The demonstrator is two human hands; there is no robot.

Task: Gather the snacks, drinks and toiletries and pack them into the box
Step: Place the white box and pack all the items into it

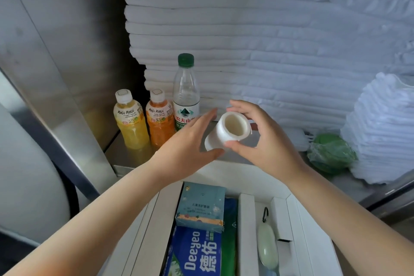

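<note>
Roll, white, hollow down the centre, open end turned toward the camera, other end flared wider. Surface looks like thin film or paper wrap; exact kind can't be told.

Position: held in the air just above the front edge of the metal shelf, beyond the far rim of the box, not yet inside it.

Hands: roll is pinched at its upper end by the right hand, thumb below, fingers curled over the top. Left hand is kept flat, fingers straight, nothing gripped; thumb lies at the flared end, contact probable but not certain.

Handling (judged): light, since a one-hand pinch is enough. Walls prob. soft and crushable w/ the hollow core, so a gentle hold round the outside is advised, not a squeeze across the open mouth. Wrap may be slick; support under the flared end by the flat hand would help.

Box contents noted: blue carton, Deeyeo pack, pale oval item w/ clip in a side compartment.

On shelf, unpacked: yellow juice bottle, orange juice bottle, water bottle, green bag. Folded towels are stacked behind.
</note>
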